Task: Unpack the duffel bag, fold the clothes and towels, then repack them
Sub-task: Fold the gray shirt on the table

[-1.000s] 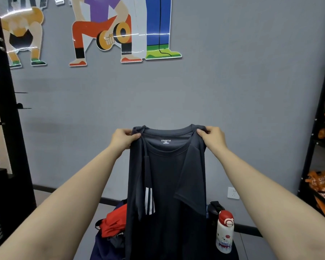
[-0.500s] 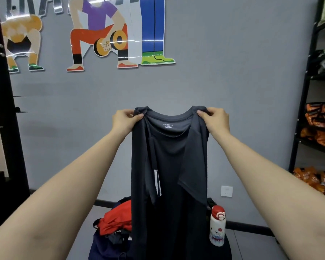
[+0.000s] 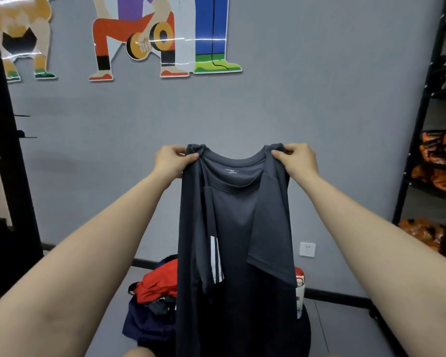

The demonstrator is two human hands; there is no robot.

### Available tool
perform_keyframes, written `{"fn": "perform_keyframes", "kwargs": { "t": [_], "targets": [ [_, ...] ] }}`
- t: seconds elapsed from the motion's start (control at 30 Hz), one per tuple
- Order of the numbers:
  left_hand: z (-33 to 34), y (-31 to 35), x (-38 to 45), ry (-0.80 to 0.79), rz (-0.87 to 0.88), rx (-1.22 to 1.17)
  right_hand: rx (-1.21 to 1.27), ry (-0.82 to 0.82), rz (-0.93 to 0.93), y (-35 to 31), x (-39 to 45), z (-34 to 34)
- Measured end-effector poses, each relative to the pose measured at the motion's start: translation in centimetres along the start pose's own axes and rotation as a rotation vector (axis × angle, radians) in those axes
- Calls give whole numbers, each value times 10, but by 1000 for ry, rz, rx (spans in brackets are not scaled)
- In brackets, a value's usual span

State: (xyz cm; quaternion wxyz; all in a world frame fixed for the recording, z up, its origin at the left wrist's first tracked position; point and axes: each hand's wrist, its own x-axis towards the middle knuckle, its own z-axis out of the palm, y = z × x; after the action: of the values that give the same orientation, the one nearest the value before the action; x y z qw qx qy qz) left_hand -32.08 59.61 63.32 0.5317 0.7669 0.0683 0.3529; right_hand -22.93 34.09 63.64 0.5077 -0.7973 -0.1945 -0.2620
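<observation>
shirt (image 3: 237, 228) hangs upright, its shoulders pinched by the left hand (image 3: 171, 162) and right hand (image 3: 298, 161), above the bag (image 3: 144, 328).

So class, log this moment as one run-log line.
stage: folding | left hand: pinches shirt shoulder | right hand: pinches other shoulder | dark shirt: held up, hanging | red garment: unfolded in pile below

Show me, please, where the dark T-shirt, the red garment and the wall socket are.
dark T-shirt (image 3: 232, 228): head view, chest panel.
red garment (image 3: 160, 282): head view, top fold.
wall socket (image 3: 307, 249): head view, faceplate centre.
</observation>
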Motion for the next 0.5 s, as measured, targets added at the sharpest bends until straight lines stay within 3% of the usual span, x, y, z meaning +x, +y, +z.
{"fn": "perform_keyframes", "kwargs": {
  "t": [0.3, 0.5],
  "targets": [
    [37, -130, 4, -130, -242, 118, -146, -252, 199, 109, -29, 74],
    [73, -209, 16, -160, -346, 170, -179, -326, 314, 171, -26, 129]
  ]
}}
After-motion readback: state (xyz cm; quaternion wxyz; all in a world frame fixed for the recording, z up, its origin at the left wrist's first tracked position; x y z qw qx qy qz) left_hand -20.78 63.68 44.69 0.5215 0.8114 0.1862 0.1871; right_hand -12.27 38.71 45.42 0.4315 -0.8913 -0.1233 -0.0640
